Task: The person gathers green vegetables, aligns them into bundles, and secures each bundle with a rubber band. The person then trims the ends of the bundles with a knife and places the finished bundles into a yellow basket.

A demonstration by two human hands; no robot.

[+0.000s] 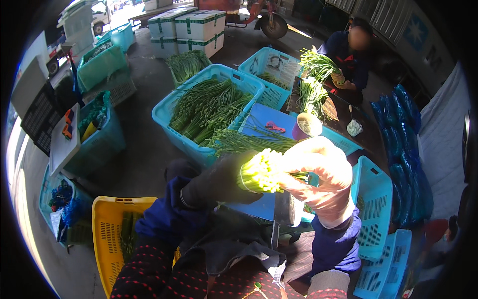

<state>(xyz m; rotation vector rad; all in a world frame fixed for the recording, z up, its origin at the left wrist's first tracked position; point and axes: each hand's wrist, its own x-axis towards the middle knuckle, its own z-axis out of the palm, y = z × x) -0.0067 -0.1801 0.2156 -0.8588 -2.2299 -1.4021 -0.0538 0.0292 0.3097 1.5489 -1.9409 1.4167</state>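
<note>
My left hand (224,179), in a dark glove, is closed around a bundle of green flowering stalks (261,172), with a thin band near its pale cut ends. These ends face me, and the long green parts stretch away over a blue board (269,116). My right hand (321,175), in a light glove and glaring in the sun, has its thumb and fingertips at the right side of the cut ends. A pink-handled tool (275,127) lies on the board. Beyond my right hand is a round container (308,125) with pale contents.
A turquoise crate (160,116) of green stalks stands in front, a yellow crate (101,231) at left, and blue crates (373,209) at right. Across a dark table (345,116), a person (347,63) holds another green bundle. White foam boxes (199,28) are stacked behind.
</note>
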